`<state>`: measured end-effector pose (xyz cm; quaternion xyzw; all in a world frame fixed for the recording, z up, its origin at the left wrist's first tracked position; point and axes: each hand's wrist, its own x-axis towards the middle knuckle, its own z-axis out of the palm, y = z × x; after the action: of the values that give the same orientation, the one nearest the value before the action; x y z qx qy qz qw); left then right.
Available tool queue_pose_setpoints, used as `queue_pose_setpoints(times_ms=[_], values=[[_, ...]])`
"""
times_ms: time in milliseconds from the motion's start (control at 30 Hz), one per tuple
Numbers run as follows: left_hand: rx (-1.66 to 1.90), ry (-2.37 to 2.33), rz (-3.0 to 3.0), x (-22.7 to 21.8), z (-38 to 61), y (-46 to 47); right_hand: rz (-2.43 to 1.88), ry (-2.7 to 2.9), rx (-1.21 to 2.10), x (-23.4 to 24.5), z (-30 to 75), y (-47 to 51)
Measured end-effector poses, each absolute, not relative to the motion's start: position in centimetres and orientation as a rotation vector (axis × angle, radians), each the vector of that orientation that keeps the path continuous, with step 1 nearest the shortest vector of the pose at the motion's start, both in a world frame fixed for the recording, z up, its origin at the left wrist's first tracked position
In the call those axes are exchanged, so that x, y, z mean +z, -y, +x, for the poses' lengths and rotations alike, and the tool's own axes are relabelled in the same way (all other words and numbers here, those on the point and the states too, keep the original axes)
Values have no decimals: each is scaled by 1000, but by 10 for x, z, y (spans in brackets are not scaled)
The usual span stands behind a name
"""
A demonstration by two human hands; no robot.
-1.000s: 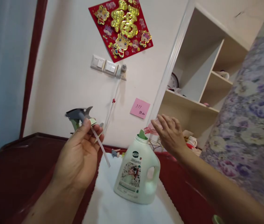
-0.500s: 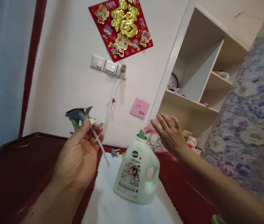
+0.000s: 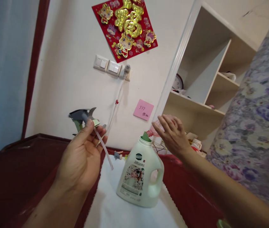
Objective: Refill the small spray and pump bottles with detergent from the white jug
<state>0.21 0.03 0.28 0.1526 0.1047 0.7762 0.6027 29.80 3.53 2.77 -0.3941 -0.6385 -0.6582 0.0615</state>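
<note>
A dark red table [image 3: 39,171] bears a white cloth [image 3: 101,202] with a scalloped edge, on which stands a pale green plastic jug [image 3: 131,177], open-mouthed, with a loop handle. To its left, the person's left hand [image 3: 82,155] pinches a grey-and-green plastic trigger sprayer [image 3: 82,115], its tube slanting down. The right hand [image 3: 173,137] grips a tilted translucent pink bottle [image 3: 150,133], neck beside the jug's green spout [image 3: 145,136].

The jug [image 3: 146,180] is pale green (its spout [image 3: 145,136] a deeper green), the bottle [image 3: 154,132] is pink, the spray top [image 3: 81,114] dark grey and light green. The cloth [image 3: 108,196] is white, the bench [image 3: 17,171] dark red, the fabric [image 3: 246,136] purple-flowered.
</note>
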Motion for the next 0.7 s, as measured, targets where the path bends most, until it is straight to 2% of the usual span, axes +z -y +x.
queue_pose_setpoints(times_ms=[700], values=[[1799, -239, 364, 3, 2, 0, -1199, 1971, -1982, 27, 292, -37]])
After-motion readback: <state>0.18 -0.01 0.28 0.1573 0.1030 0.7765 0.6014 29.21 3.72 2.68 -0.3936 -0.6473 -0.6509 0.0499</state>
